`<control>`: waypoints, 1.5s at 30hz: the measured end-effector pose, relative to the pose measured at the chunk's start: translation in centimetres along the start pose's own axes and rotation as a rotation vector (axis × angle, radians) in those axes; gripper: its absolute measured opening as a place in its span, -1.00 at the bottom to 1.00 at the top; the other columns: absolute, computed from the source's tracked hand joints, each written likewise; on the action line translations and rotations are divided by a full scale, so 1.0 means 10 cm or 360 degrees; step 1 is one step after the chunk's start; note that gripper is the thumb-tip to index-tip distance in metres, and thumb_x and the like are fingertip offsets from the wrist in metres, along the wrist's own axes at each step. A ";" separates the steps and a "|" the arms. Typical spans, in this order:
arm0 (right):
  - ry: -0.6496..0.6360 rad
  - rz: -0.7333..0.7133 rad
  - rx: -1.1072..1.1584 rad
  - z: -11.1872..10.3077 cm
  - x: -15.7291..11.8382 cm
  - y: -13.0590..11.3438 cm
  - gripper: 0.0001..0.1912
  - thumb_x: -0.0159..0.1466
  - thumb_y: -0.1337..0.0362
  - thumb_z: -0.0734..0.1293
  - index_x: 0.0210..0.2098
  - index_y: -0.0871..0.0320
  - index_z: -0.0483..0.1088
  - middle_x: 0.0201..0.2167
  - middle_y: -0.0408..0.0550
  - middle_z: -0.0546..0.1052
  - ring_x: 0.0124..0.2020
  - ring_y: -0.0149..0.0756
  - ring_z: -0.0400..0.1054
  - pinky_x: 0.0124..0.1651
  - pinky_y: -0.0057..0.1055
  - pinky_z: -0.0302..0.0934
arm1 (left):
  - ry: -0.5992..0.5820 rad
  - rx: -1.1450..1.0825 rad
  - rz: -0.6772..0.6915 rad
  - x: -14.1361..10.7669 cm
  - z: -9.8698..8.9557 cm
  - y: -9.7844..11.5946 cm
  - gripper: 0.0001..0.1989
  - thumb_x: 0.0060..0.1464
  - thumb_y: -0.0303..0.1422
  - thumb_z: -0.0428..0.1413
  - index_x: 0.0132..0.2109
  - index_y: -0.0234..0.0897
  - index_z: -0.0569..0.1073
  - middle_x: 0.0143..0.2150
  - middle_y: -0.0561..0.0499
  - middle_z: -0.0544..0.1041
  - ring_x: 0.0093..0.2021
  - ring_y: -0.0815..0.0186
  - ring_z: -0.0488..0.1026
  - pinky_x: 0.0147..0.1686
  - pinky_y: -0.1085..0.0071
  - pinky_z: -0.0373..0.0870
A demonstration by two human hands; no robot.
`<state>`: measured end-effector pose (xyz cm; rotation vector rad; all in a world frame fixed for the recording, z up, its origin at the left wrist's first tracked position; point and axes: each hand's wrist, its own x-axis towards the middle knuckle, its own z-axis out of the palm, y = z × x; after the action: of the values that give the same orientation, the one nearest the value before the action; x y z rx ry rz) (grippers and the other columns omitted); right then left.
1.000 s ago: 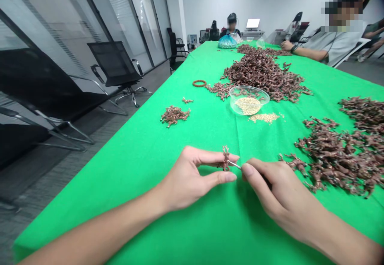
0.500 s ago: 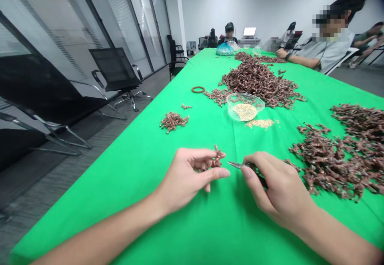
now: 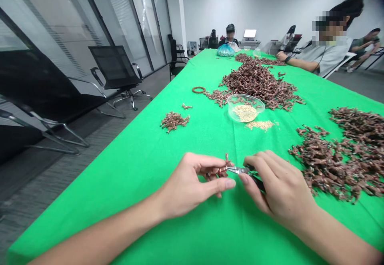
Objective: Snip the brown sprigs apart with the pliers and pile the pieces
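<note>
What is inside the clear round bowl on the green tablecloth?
The clear round bowl holds a mound of pale grains, with brown pieces at its far rim; what lies beneath the mound is covered.

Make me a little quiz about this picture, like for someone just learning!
1. Which holds the small pliers beside the brown piece: the left hand or the right hand?
2. True or false: the clear bowl holds pale grains.
3. Fill in the missing word: the round brown bracelet lies on the ____ cloth.

Key: 1. right hand; 2. true; 3. green.
</note>
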<state>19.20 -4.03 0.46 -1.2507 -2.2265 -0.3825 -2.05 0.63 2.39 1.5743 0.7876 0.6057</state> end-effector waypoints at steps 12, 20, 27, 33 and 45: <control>0.0073 0.0002 -0.0018 0.00 0.02 0.04 -0.77 0.39 0.22 0.23 -0.27 0.28 0.37 -0.45 0.00 0.40 -0.41 -0.26 0.23 -0.34 -0.31 0.10 | -0.0057 -0.0230 -0.0019 -0.01 -0.01 0.02 -0.76 0.18 -0.27 0.20 -0.13 -0.39 0.57 -0.34 -0.03 0.58 -0.40 0.38 0.51 -0.27 0.44 0.44; 0.0108 0.0220 0.0175 0.07 -0.05 -0.04 -0.80 0.40 0.26 0.22 -0.23 0.29 0.37 -0.44 -0.04 0.37 -0.41 -0.30 0.25 -0.36 -0.34 0.08 | 0.0051 -0.0582 -0.0187 0.01 0.00 0.04 -0.71 0.10 -0.31 0.28 -0.11 -0.38 0.45 -0.18 -0.19 0.68 -0.20 0.20 0.65 -0.17 0.38 0.52; 0.0235 0.0296 0.0081 0.10 -0.07 -0.21 -0.79 0.41 0.26 0.19 -0.23 0.28 0.35 -0.42 -0.04 0.39 -0.41 -0.30 0.27 -0.34 -0.34 0.08 | 0.0088 -0.0730 -0.0228 0.00 0.06 -0.01 -0.62 -0.03 -0.38 0.37 -0.15 -0.33 0.36 -0.33 -0.04 0.67 -0.29 0.25 0.65 -0.29 0.43 0.56; 0.0186 0.0328 0.0091 0.12 -0.08 -0.29 -0.76 0.43 0.23 0.17 -0.25 0.26 0.35 -0.44 -0.04 0.40 -0.42 -0.30 0.28 -0.36 -0.35 0.06 | 0.0087 -0.0913 -0.0200 -0.01 0.09 -0.02 -0.57 -0.11 -0.49 0.41 -0.24 -0.31 0.29 -0.30 0.04 0.65 -0.42 0.43 0.59 -0.40 0.52 0.58; 0.0167 0.0385 0.0157 0.14 -0.10 -0.33 -0.77 0.42 0.22 0.17 -0.22 0.25 0.35 -0.43 -0.06 0.42 -0.42 -0.31 0.30 -0.35 -0.37 0.12 | 0.0080 -0.1005 -0.0187 -0.03 0.12 0.00 -0.53 -0.16 -0.56 0.42 -0.30 -0.30 0.25 -0.32 0.01 0.67 -0.43 0.42 0.61 -0.42 0.57 0.58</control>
<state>16.37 -5.79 -1.21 -1.3940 -1.9547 -0.2358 -1.36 -0.33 2.21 0.9326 0.6364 0.7234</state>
